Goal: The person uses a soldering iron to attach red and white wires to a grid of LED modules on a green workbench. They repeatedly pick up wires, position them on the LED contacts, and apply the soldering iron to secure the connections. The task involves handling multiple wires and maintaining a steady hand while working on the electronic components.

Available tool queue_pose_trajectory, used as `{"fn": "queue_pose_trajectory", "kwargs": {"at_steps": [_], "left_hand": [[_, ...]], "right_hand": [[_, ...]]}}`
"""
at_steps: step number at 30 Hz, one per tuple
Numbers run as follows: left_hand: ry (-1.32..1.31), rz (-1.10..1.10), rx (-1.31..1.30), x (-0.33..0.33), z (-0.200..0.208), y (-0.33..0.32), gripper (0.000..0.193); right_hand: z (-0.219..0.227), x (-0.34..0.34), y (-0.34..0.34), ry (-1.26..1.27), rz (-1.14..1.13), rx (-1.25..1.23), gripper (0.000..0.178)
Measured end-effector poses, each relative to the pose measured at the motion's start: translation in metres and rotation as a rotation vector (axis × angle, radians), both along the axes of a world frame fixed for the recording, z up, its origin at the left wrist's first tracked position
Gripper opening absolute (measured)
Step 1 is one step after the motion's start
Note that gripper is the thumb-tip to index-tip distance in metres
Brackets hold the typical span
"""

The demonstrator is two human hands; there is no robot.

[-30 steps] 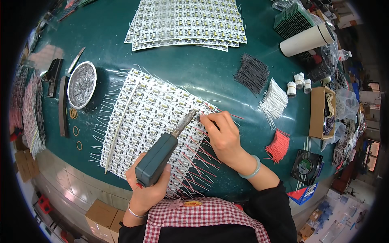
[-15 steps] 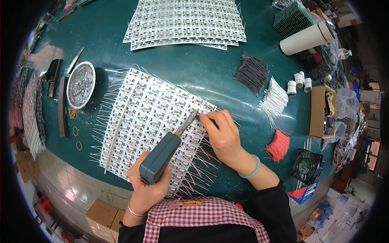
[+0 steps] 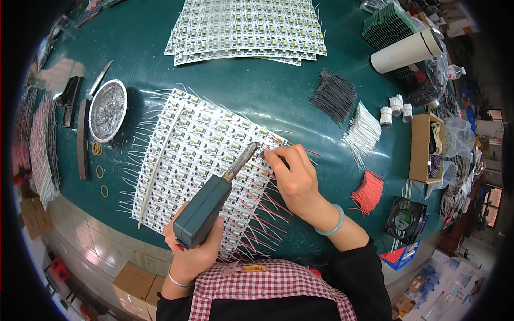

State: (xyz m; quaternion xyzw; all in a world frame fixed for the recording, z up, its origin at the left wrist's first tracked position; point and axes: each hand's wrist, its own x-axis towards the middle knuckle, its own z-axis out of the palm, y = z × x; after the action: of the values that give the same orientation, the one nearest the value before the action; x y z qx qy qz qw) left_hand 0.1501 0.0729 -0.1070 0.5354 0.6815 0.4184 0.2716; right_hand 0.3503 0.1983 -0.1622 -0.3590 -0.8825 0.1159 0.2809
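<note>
Left hand [image 3: 193, 257]: fist wrapped around soldering iron [image 3: 211, 206], tip at circuit panel's [image 3: 187, 155] right edge.
Right hand [image 3: 294, 176]: fingers pinching a red wire [image 3: 297, 147] beside that tip.
Panel: mid-table, white and red leads.
Beyond panel: stacked boards [image 3: 246, 29].

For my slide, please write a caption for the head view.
Left hand aims a soldering gun at a panel of small circuit boards while right hand holds a red wire.

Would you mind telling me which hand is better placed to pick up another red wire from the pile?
The right hand: the red wire pile lies on its side, while the left hand grips the soldering iron.
</note>
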Motion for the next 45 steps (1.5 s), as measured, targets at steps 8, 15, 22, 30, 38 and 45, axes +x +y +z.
{"fn": "queue_pose_trajectory", "kwargs": {"at_steps": [8,15,22,30,38,45], "left_hand": [[-0.045,0.054,0.01,0.001,0.002,-0.002,0.021],[-0.103,0.064,-0.018,-0.001,0.001,-0.011,0.019],[-0.218,0.09,-0.088,0.003,0.005,-0.014,0.016],[-0.137,0.043,-0.066,0.002,0.001,-0.015,0.016],[-0.047,0.019,-0.061,0.003,-0.001,-0.017,0.011],[-0.05,0.001,-0.119,0.001,0.001,-0.019,0.011]], "right_hand": [[0.002,0.0,-0.001,0.052,0.001,0.066,0.035],[-0.001,0.001,-0.013,0.098,0.064,0.014,0.038],[-0.002,0.001,-0.016,0.054,0.063,-0.02,0.04],[-0.001,0.0,-0.015,0.036,0.057,-0.019,0.039],[-0.001,0.0,-0.016,0.021,0.05,-0.017,0.038],[-0.002,-0.001,-0.016,0.017,0.043,-0.012,0.038]]}}
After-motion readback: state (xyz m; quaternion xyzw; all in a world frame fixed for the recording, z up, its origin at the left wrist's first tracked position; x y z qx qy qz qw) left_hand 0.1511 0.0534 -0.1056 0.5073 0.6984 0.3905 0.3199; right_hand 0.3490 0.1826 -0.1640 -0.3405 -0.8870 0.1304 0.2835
